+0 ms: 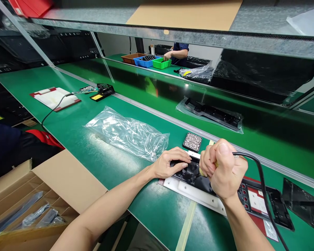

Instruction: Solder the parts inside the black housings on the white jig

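Observation:
My right hand [222,170] is closed in a fist around an upright corded tool. A black cable [259,167] leaves the top of the fist, and a bit of yellow shows below the fingers. The rest of the tool is hidden, so its kind cannot be told. Under it lies a long black plastic part [192,170] in a white fixture [191,190] with screws along its edge. My left hand [171,162] rests on the part's left end, fingers stretched out and thumb apart. Just behind the fixture sits a small black tray [193,141] full of tiny metal pieces.
A clear plastic bag [131,134] lies to the left, a bagged black part [211,113] behind. Farther left are a clipboard [56,98] and a tool stand [102,91]. A black frame [277,207] lies right. A carton [13,209] stands below; a person's arm [179,54] reaches a green bin [161,63].

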Tool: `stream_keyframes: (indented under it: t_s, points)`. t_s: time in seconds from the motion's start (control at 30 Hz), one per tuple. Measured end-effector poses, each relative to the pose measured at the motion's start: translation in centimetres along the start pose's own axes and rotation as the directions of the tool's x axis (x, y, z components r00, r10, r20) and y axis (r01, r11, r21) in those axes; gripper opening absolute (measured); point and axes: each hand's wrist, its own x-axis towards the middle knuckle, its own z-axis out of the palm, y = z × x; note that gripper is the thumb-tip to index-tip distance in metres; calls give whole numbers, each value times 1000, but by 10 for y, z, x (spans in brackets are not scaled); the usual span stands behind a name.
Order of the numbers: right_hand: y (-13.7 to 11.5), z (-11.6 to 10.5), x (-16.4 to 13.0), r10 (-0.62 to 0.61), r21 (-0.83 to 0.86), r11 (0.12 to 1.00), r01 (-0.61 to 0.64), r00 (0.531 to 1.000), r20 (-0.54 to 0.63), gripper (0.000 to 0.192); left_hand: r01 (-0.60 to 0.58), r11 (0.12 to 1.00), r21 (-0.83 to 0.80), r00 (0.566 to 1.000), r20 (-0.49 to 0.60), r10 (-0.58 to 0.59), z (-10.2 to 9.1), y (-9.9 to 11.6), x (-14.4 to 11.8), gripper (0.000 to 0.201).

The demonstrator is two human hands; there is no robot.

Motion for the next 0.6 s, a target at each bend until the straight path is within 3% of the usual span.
stream_keyframes:
  t_s: [0.6]
  points:
    - [0, 1, 0, -18, 18, 1000, 18, 1000, 16, 49, 9, 1000, -10, 1000, -14, -9, 0, 0, 0, 15]
